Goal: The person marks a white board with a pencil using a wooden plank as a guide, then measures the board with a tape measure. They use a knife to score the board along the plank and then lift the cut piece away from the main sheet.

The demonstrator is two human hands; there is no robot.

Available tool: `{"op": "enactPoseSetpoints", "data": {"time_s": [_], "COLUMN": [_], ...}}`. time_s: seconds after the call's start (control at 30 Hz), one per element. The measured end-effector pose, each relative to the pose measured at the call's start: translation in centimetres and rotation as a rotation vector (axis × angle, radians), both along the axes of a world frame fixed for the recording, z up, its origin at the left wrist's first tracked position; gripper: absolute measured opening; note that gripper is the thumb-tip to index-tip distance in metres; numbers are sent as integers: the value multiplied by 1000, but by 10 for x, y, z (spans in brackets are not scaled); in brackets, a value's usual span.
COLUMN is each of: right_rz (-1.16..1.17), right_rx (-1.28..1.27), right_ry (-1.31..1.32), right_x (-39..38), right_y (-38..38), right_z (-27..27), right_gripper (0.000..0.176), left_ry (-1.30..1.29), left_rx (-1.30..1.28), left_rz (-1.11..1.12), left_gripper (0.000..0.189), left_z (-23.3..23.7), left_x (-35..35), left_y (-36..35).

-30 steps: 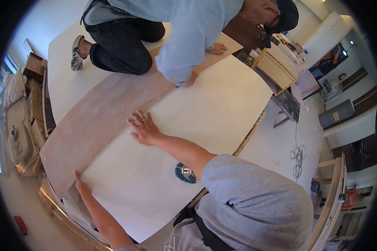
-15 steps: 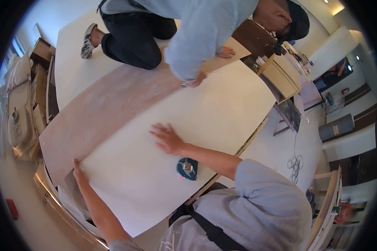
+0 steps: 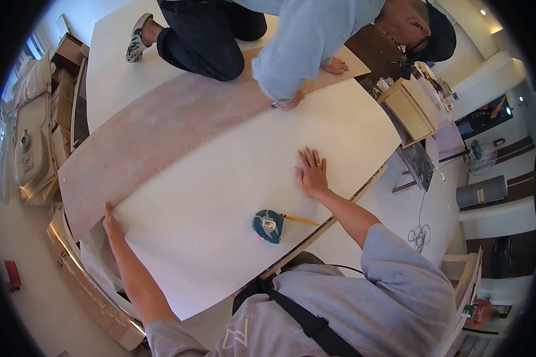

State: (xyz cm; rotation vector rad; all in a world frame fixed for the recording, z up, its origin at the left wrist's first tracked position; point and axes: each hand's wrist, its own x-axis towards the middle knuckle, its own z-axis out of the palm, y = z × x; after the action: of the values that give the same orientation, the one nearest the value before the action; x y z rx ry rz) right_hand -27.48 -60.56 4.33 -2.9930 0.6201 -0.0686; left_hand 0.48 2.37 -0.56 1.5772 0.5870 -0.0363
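Note:
My left hand [image 3: 111, 222] is at the left end of the brown board [image 3: 155, 138], its thumb raised by the corner where the board overlaps the large white sheet [image 3: 196, 238]; its other fingers are hidden below the edge. Flat on the white sheet, with fingers spread, lies my right hand [image 3: 312, 174], holding nothing. A green tape measure [image 3: 268, 226] rests on the sheet between my hands, with a yellow pencil [image 3: 301, 220] beside it.
A co-worker [image 3: 211, 41] kneels on the sheets across from me, one hand on the brown board and the other at its edge with a small tool. A wooden box [image 3: 406, 113] stands at the right. Wrapped items [image 3: 33, 140] lean at the left.
My right hand has moved right and away from me, settling flat on the sheet. The pencil beside the tape measure now shows. The view has shifted slightly.

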Motion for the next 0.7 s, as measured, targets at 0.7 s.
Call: {"op": "enactPoseSetpoints", "data": {"time_s": [0.7], "right_rz": [21], "right_rx": [3], "right_ry": [15], "right_x": [2], "right_y": [-3], "right_z": [3], "right_gripper": [63], "left_ry": [81], "left_rx": [-7], "left_rz": [46], "left_gripper": [80], "left_z": [-1], "left_x": [7], "left_y": [1]}}
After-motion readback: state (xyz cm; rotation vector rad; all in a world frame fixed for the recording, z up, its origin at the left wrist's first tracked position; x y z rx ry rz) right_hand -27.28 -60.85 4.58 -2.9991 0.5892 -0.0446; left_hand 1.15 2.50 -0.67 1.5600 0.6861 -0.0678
